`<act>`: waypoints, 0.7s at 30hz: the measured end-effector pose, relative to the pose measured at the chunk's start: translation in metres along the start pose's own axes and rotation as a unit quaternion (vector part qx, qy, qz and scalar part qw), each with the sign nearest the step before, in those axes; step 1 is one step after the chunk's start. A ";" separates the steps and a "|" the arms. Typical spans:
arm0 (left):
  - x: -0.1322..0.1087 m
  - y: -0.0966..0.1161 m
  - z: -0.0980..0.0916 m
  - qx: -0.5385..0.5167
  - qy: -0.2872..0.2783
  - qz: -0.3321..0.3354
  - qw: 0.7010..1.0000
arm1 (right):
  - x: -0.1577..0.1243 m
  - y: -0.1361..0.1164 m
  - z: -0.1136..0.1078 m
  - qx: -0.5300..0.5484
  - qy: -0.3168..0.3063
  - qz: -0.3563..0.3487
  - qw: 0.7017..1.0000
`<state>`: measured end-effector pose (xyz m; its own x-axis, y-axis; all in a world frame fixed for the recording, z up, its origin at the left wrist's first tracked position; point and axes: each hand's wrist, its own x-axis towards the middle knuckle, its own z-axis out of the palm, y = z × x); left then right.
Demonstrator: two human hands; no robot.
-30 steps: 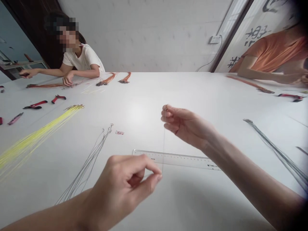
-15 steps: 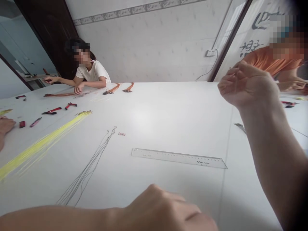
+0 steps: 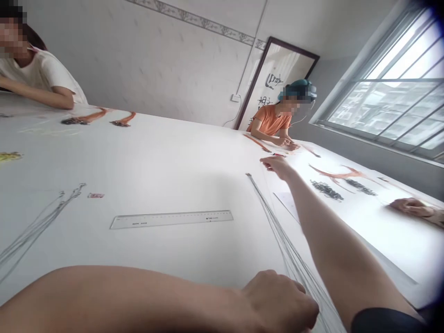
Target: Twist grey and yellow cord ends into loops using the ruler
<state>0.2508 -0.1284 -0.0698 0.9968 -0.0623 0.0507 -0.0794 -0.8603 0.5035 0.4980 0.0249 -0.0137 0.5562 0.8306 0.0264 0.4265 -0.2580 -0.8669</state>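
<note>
My right hand (image 3: 278, 166) is stretched out far over the white table (image 3: 173, 171), fingers pinched together near the far end of a bundle of thin grey wires (image 3: 277, 226). What it pinches is too small to make out. My left hand (image 3: 277, 303) rests closed at the near edge, its fingers curled at the near end of that same bundle. A clear plastic ruler (image 3: 171, 219) lies flat to the left of the wires.
A second grey wire bundle (image 3: 38, 222) lies at the left beside a small red tag (image 3: 95, 195). Orange cords (image 3: 97, 116) lie far left. One person in white (image 3: 38, 78) sits at the left. Another in orange (image 3: 272, 122) sits far right; someone's hand (image 3: 412, 206) rests at the right.
The view has swung to the right. My right hand dropped from raised in the air to the far end of the right wire bundle. My left hand moved right to the bundle's near end.
</note>
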 end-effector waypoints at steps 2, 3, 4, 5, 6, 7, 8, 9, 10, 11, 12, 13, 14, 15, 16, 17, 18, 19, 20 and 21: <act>0.013 -0.002 0.008 -0.018 0.002 -0.005 1.000 | 0.006 0.024 0.007 -0.040 0.005 0.023 0.999; 0.018 -0.004 0.012 -0.031 0.005 -0.012 0.999 | 0.009 0.034 0.012 -0.054 0.003 0.030 0.998; 0.022 -0.006 0.015 -0.045 0.006 -0.021 0.999 | 0.012 0.042 0.017 -0.065 0.002 0.033 0.997; 0.025 -0.008 0.018 -0.060 0.009 -0.032 0.998 | 0.015 0.048 0.021 -0.074 0.001 0.035 0.997; 0.028 -0.011 0.021 -0.072 0.015 -0.042 0.996 | 0.018 0.053 0.025 -0.081 0.001 0.035 0.996; 0.031 -0.013 0.024 -0.082 0.023 -0.049 0.995 | 0.020 0.057 0.028 -0.087 0.002 0.034 0.996; 0.033 -0.016 0.028 -0.088 0.033 -0.052 0.994 | 0.023 0.060 0.031 -0.093 0.004 0.032 0.995; 0.036 -0.018 0.032 -0.091 0.045 -0.053 0.993 | 0.026 0.063 0.034 -0.097 0.005 0.030 0.995; 0.039 -0.020 0.036 -0.089 0.056 -0.052 0.993 | 0.029 0.065 0.036 -0.102 0.007 0.028 0.994; 0.041 -0.021 0.039 -0.087 0.066 -0.047 0.993 | 0.032 0.067 0.039 -0.107 0.009 0.026 0.994; 0.043 -0.022 0.042 -0.083 0.072 -0.043 0.993 | 0.035 0.069 0.041 -0.112 0.011 0.024 0.993; 0.044 -0.022 0.043 -0.079 0.075 -0.040 0.993 | 0.037 0.071 0.043 -0.116 0.014 0.022 0.993; 0.043 -0.022 0.043 -0.073 0.075 -0.041 0.994 | 0.040 0.073 0.045 -0.120 0.016 0.020 0.992; 0.040 -0.022 0.040 -0.065 0.067 -0.045 0.995 | 0.042 0.074 0.046 -0.125 0.018 0.018 0.992; 0.035 -0.022 0.035 -0.057 0.055 -0.054 0.995 | 0.044 0.076 0.047 -0.129 0.021 0.015 0.991; 0.027 -0.023 0.027 -0.049 0.044 -0.065 0.996 | 0.045 0.078 0.047 -0.133 0.023 0.012 0.991; 0.017 -0.026 0.018 -0.042 0.034 -0.075 0.996 | 0.046 0.079 0.048 -0.137 0.026 0.007 0.990; 0.005 -0.029 0.008 -0.042 0.032 -0.085 0.995 | 0.046 0.080 0.048 -0.142 0.029 0.001 0.989; -0.009 -0.033 -0.003 -0.045 0.045 -0.089 0.994 | 0.046 0.081 0.047 -0.146 0.033 -0.008 0.989; -0.024 -0.039 -0.015 -0.051 0.061 -0.096 0.992 | 0.045 0.081 0.047 -0.149 0.038 -0.018 0.988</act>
<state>0.2295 -0.0854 -0.0778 0.9852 0.1654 0.0454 0.1057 -0.7941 0.5986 0.5242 0.0650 -0.1060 0.5838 0.8054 0.1025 0.6322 -0.3717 -0.6799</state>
